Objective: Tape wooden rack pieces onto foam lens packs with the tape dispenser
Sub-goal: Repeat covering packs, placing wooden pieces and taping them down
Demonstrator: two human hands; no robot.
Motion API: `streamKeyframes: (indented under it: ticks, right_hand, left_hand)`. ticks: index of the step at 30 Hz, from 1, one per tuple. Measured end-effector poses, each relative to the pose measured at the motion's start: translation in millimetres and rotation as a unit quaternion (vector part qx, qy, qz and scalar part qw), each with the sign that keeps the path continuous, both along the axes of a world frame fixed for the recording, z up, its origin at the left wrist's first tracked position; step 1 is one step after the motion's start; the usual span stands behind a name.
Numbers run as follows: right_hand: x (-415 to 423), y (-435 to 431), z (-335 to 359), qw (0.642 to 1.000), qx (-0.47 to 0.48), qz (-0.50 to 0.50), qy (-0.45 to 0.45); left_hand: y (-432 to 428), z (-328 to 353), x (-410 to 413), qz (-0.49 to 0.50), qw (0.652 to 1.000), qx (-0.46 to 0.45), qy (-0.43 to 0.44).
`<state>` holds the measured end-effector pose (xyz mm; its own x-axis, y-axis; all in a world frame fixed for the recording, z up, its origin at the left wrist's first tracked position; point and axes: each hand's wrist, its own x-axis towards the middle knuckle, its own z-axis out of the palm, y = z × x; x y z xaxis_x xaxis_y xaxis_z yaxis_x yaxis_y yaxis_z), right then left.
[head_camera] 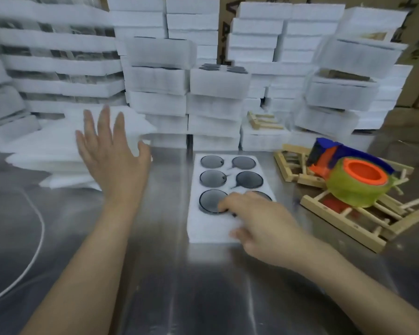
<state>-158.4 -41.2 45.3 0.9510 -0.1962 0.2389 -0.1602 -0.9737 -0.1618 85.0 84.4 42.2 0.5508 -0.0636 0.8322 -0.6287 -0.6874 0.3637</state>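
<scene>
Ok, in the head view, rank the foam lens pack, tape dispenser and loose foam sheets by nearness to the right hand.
1. foam lens pack, centre, under the right hand, touching it.
2. tape dispenser, right side, atop wooden racks.
3. loose foam sheets, far left.

I log brushed, reflective metal for the table [155, 286] under my right hand [259, 221]. Beneath it: matt white foam pack [213, 229], dark smooth-looking lenses [213, 178]. Right of the hand: pale unfinished wooden racks [336, 221], glossy plastic tape dispenser [324, 160].

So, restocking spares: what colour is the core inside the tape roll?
The core is orange, clearest in the head view.
</scene>
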Motion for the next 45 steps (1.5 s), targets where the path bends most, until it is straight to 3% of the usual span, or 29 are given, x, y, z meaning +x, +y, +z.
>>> streamKeyframes:
  ticks: [3,6,11,14,17,20,22,24,26,30,33,35,37,39,41,42,45]
  right_hand:
    - [14.7,-22.4,15.4,0.983,0.129,0.064,0.114]
    - [23.5,-38.9,30.9,0.962,0.189,0.099,0.170]
    - [22.1,-48.1,8.1,0.964,0.234,0.111,0.068]
    - [22.6,-51.0,2.1,0.966,0.232,0.098,0.054]
    - [20.3,-49.1,1.3,0.958,0.256,0.125,0.033]
    - [20.5,-50.3,2.3,0.886,0.428,0.130,-0.123]
    - [23.2,-55.6,3.9,0.786,0.573,0.075,-0.220]
    - [26.2,-62.4,3.0,0.679,0.680,0.043,-0.273]
    - [26.8,-69.2,-0.2,0.644,0.701,0.020,-0.306]
    - [25.9,-73.4,-7.8,0.675,0.659,0.013,-0.332]
    - [25.8,-73.1,-9.1,0.689,0.642,0.028,-0.335]
    - [25.7,-72.6,-9.9,0.694,0.633,0.030,-0.343]
    - [25.8,-72.1,-9.0,0.709,0.596,0.002,-0.377]
    - [25.6,-75.7,-4.9,0.720,0.522,-0.049,-0.454]
    - [21.2,-80.9,0.5,0.706,0.482,-0.051,-0.516]
    - [16.2,-82.5,3.4,0.720,0.463,-0.027,-0.516]
    - [11.0,-87.5,-2.6,0.843,0.374,0.018,-0.386]
  left_hand:
    - [11.2,-8.1,15.7,0.032,0.992,0.085,0.087]
    - [11.7,-16.2,18.0,0.054,0.992,0.086,0.078]
    - [14.3,-20.6,26.2,0.055,0.995,0.046,0.069]
    - [17.7,-21.4,25.8,0.043,0.997,0.005,0.056]
    - [13.4,-14.5,16.1,0.060,0.994,-0.055,-0.071]
    - [-0.5,-0.3,-6.5,-0.051,0.965,-0.066,-0.250]
    - [-16.0,4.9,-32.5,-0.200,0.927,-0.009,-0.316]
    - [-30.5,1.6,-58.5,-0.301,0.891,0.056,-0.334]
    - [-39.2,-2.1,-71.6,-0.354,0.873,0.112,-0.315]
    - [-33.0,-0.2,-63.3,-0.387,0.887,0.136,-0.212]
    - [-30.9,-2.1,-67.3,-0.405,0.914,-0.011,0.020]
    - [-33.9,1.7,-71.5,-0.432,0.863,-0.160,0.205]
    - [-37.7,8.1,-73.9,-0.457,0.792,-0.254,0.314]
    - [-38.6,11.3,-74.0,-0.433,0.788,-0.276,0.339]
    - [-37.6,10.1,-72.4,-0.402,0.789,-0.292,0.362]
    - [-37.3,10.5,-71.8,-0.400,0.774,-0.301,0.388]
    - [-39.5,12.8,-72.4,-0.453,0.689,-0.287,0.487]
